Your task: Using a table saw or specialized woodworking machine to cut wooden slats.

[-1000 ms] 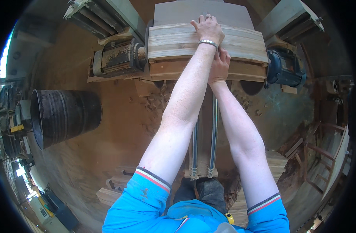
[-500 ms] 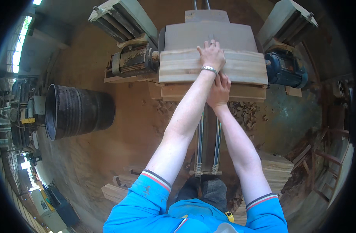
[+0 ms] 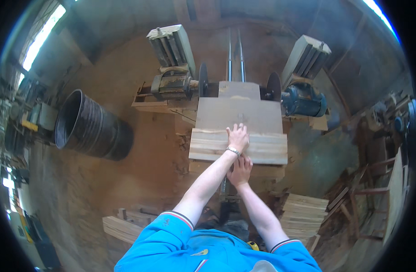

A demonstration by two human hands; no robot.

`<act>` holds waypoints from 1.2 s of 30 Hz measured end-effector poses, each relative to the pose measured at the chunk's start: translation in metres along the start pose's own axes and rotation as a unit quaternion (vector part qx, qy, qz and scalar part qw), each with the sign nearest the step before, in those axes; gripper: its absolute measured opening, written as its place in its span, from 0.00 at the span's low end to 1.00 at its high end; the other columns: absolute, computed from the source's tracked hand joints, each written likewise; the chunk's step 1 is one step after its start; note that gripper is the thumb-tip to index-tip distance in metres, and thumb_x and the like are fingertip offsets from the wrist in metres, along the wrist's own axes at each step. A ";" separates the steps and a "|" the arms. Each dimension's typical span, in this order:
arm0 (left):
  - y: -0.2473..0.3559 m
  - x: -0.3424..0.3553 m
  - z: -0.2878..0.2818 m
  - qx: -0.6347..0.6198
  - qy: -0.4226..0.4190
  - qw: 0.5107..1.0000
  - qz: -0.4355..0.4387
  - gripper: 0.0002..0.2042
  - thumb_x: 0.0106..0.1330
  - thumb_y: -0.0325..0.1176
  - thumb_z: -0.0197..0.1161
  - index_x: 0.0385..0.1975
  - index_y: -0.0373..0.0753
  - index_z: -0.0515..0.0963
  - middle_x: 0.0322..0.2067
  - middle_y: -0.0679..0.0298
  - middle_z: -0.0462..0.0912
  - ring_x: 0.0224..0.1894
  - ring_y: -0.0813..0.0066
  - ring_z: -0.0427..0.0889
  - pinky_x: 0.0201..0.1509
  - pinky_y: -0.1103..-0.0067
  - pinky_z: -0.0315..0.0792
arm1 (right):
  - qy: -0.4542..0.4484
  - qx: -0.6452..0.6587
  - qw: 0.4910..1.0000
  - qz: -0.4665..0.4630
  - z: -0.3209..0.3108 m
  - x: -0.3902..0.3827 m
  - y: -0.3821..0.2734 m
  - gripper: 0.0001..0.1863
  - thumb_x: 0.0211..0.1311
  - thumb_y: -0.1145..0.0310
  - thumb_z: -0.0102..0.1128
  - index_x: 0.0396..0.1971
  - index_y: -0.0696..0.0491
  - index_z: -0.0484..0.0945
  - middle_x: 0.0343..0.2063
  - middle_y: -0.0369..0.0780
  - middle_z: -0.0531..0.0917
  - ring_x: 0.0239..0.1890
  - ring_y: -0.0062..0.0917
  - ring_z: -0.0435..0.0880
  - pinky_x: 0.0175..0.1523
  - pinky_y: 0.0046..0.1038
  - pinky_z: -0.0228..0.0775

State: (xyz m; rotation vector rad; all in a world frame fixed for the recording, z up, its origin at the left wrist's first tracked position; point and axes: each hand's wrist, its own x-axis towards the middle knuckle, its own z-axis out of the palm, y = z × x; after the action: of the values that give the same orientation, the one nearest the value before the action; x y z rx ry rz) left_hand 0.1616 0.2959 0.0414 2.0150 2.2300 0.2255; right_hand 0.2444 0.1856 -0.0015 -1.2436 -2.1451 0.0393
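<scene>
Several pale wooden boards [image 3: 267, 147] lie side by side across a flat sliding table [image 3: 217, 113]. My left hand [image 3: 238, 137], with a metal watch band at the wrist, rests flat on the boards with its fingers spread. Just nearer to me, my right hand [image 3: 240, 170] has its fingers bent over the table's wooden front rail [image 3: 269, 170], close against the boards' near edge. Its grip is partly hidden. Beyond the boards stand two round saw blades, a left blade [image 3: 203, 80] and a right blade [image 3: 274, 86], apart from the wood.
A left motor [image 3: 172, 86] and a blue right motor [image 3: 303, 99] flank the blades. Two metal rails [image 3: 230, 56] run away beyond the table. A dark drum [image 3: 92, 127] stands at left. Stacked boards [image 3: 303, 213] lie near right, more boards [image 3: 124, 226] near left.
The sliding table, boards and both hands have come back toward me, away from the motors. Both saw blades now show plainly. The view has tilted farther ahead.
</scene>
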 end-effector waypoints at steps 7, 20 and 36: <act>0.008 -0.117 0.016 -0.037 0.031 0.999 0.018 0.17 0.61 0.42 0.54 0.46 0.41 0.72 0.51 0.62 0.72 0.56 0.64 0.67 0.52 0.50 0.60 | -0.052 -0.004 0.997 -0.057 -0.064 -0.088 -0.028 0.23 0.46 0.54 0.62 0.39 0.53 0.73 0.44 0.43 0.73 0.54 0.39 0.68 0.58 0.45 0.55; -0.047 -0.326 -0.026 -0.397 0.180 0.884 -0.171 0.11 0.59 0.34 0.57 0.39 0.39 0.76 0.40 0.58 0.78 0.46 0.60 0.76 0.51 0.70 0.71 | -0.446 -0.069 0.850 -0.272 -0.102 0.004 0.022 0.74 0.16 0.47 0.79 0.66 0.58 0.41 0.61 0.51 0.54 0.63 0.45 0.54 0.67 0.46 0.46; -0.006 -0.517 0.017 -0.526 0.293 0.618 -0.506 0.16 0.58 0.41 0.65 0.41 0.37 0.78 0.39 0.57 0.82 0.41 0.65 0.81 0.47 0.74 0.74 | -0.714 0.425 0.542 0.127 -0.020 0.100 0.049 0.51 0.41 0.32 0.60 0.59 0.56 0.62 0.50 0.45 0.73 0.50 0.35 0.75 0.52 0.37 0.70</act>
State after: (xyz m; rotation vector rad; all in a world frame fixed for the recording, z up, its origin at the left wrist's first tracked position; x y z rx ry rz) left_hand 0.2116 -0.2189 0.0208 -0.0465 2.1467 1.6605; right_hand 0.2588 0.2850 0.0498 -0.7723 -2.2184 2.6769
